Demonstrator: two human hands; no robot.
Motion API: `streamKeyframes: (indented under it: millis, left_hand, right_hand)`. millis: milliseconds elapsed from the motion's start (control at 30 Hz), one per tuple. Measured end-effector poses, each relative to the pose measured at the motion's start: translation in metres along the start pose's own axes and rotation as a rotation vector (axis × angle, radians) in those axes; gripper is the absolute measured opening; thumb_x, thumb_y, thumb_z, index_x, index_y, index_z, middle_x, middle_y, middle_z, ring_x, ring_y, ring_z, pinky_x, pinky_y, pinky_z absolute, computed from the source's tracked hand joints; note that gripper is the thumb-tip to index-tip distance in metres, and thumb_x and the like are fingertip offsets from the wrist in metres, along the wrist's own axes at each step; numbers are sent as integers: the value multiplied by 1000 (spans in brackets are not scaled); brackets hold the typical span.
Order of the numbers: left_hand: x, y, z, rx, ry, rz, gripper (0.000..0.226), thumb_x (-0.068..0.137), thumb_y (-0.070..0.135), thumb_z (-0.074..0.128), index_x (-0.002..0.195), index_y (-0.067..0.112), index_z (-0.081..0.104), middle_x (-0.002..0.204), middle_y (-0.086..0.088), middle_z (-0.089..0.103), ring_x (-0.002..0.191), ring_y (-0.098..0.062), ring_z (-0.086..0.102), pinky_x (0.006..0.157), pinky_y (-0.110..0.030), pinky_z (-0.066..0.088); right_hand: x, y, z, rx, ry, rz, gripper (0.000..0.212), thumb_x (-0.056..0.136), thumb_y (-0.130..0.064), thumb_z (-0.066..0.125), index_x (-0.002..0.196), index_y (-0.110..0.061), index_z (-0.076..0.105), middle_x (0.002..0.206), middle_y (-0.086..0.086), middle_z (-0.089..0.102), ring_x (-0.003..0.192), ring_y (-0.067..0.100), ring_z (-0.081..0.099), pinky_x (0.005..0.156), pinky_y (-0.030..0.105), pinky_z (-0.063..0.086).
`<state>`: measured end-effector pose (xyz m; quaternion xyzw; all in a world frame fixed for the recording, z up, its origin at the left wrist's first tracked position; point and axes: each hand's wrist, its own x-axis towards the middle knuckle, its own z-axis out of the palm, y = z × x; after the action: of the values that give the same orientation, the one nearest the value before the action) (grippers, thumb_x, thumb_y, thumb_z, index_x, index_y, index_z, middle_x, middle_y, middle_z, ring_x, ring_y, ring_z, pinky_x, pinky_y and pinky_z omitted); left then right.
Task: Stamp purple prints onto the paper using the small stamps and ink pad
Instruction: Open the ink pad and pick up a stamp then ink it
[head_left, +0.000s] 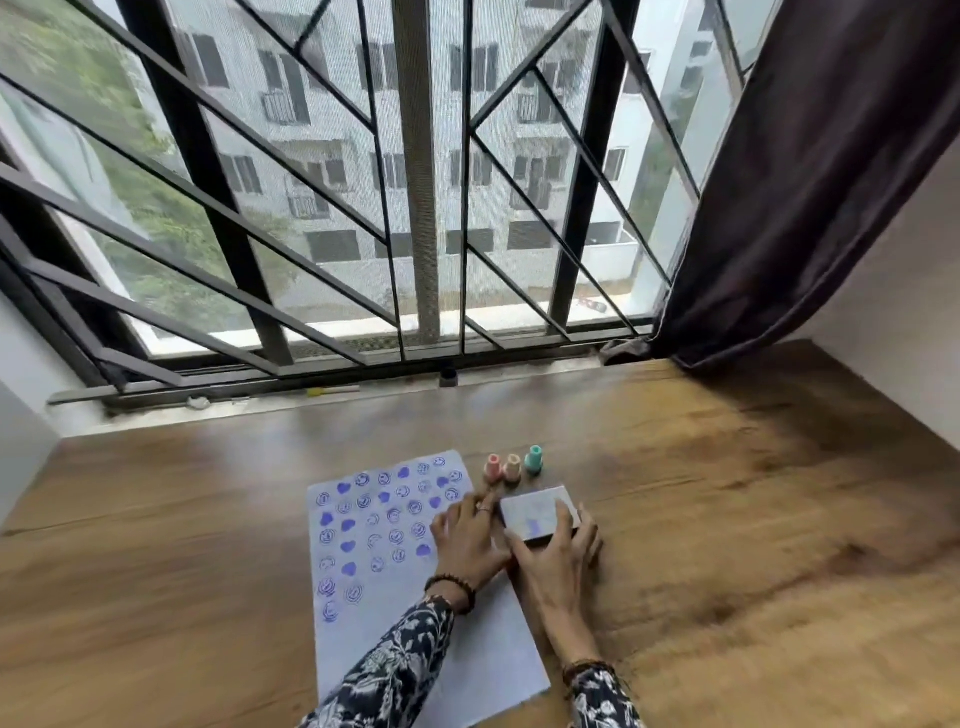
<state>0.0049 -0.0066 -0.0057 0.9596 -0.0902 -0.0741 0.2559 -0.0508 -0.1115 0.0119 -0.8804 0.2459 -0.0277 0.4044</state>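
A white paper (363, 623) lies on the wooden table, its upper half covered with purple heart and round face prints. To its right sits the ink pad (535, 512), a small rectangular box with a pale lid smudged purple. My right hand (556, 561) grips the ink pad from the near side, fingers wrapped over its edges. My left hand (467, 535) rests flat on the paper's right edge, fingertips touching the pad's left side. Three small stamps stand upright just beyond the pad: a pink stamp (492, 467), a peach stamp (511, 468) and a teal stamp (534, 460).
The wooden table (727, 493) runs back to a window sill (311, 400) with a dark metal grille. A dark curtain (805, 208) hangs at the right rear. A white wall (914, 312) borders the table's right side.
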Motion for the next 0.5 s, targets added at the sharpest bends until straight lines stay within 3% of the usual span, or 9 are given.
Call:
streamKeyframes:
  millis: [133,300,500]
  left_hand:
    - [1,0,3,-30,37,-8,62,77,43,57,133,30,33,136,2,40,124,-18,35,99,-36,22]
    - [2,-2,5,-37,66,-10,55,81,36,54,132,30,35,136,2,41,124,-18,36,98,-34,20]
    - [1,-5,6,-50,63,-7,59,75,42,60,129,29,38,134,2,42,123,-18,36,94,-33,18]
  right_hand:
    - [4,-2,1,-12,-3,5,86,76,-59,57,143,-15,26,153,16,19,139,33,22,113,51,22]
    - [12,1,5,-186,-105,-36,85,83,-58,46,147,-13,14,157,18,6,144,35,7,116,54,12]
    - [19,-2,-5,-226,-194,-68,80,87,-55,45,146,-9,16,155,20,15,141,37,18,114,54,19]
